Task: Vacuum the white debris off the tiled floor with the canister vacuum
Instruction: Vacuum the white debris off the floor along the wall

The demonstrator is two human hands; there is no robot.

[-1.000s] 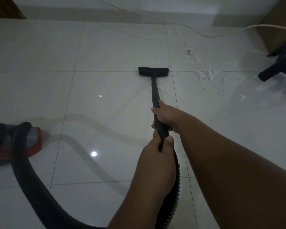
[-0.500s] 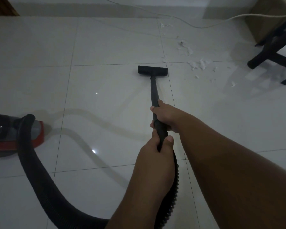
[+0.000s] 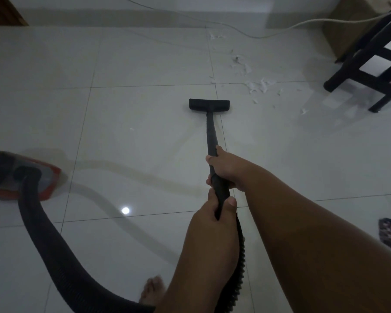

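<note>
We hold the black wand (image 3: 212, 141) with both hands in the centre of the frame. Our right hand (image 3: 227, 169) is the farther one, its fingers (image 3: 211, 159) curled fully round the tube; our left hand (image 3: 210, 219) sits just below it, closed round the wand's lower end, the thumb (image 3: 231, 202) pressed along the right side. From that grip the ribbed hose (image 3: 54, 245) drops past our left forearm, loops along the bottom edge and rises to the red canister (image 3: 48, 175) at the left edge.

The floor head (image 3: 209, 104) rests flat on the tiled floor (image 3: 145, 64), above the hands. The white debris (image 3: 257, 85) lies up and to the right of the head, apart from it, scattered toward the dark stool (image 3: 370, 64) at upper right. A pale cable (image 3: 303, 24) runs along the top. Our bare foot (image 3: 151, 290) shows at the bottom, blurred.
</note>
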